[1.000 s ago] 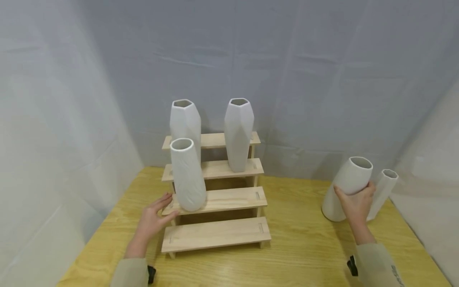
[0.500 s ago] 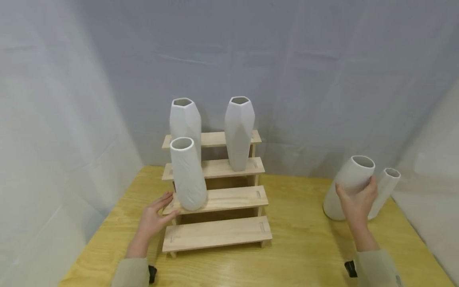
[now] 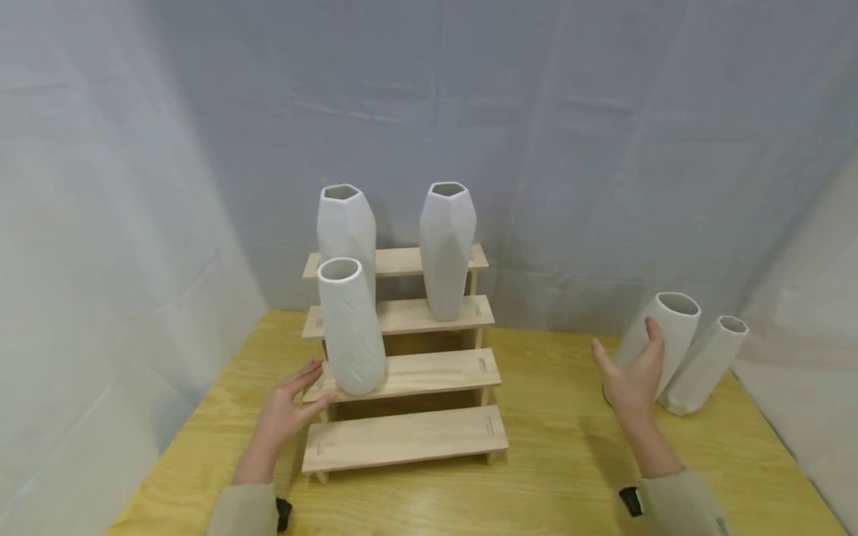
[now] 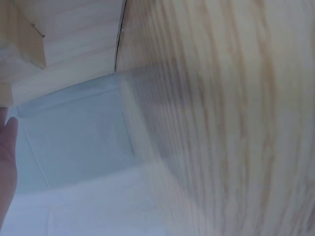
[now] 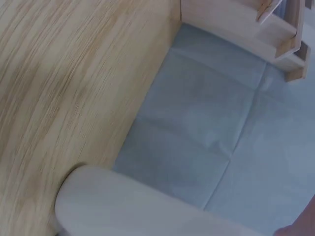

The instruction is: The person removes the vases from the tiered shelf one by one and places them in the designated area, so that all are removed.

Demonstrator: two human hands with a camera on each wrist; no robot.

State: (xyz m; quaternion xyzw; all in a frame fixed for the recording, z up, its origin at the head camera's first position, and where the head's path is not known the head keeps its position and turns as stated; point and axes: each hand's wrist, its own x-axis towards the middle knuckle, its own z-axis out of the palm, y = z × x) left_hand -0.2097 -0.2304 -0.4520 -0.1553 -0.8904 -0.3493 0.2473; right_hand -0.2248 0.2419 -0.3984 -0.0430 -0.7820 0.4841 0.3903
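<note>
My left hand (image 3: 284, 406) rests at the left end of the second step from the bottom of a wooden stepped rack (image 3: 429, 372), fingers spread and fairly straight. Beside it, a white textured vase (image 3: 351, 331) stands upright on that step. My right hand (image 3: 633, 376) has its thumb and fingers apart in front of a smooth white vase (image 3: 675, 331) on the table, which also fills the bottom of the right wrist view (image 5: 133, 204). Whether it touches that vase is unclear. A narrower faceted white vase (image 3: 704, 368) stands just right of it.
Two faceted white vases, one at the left (image 3: 345, 227) and one at the right (image 3: 447, 249), stand on the rack's upper part. Grey cloth (image 3: 603, 149) hangs behind the wooden table (image 3: 556, 447), and pale cloth hangs at both sides.
My right hand has let go of the smooth vase and moved left, its fingers spreading. More of the narrower vase now shows. My left hand stays at the rack.
</note>
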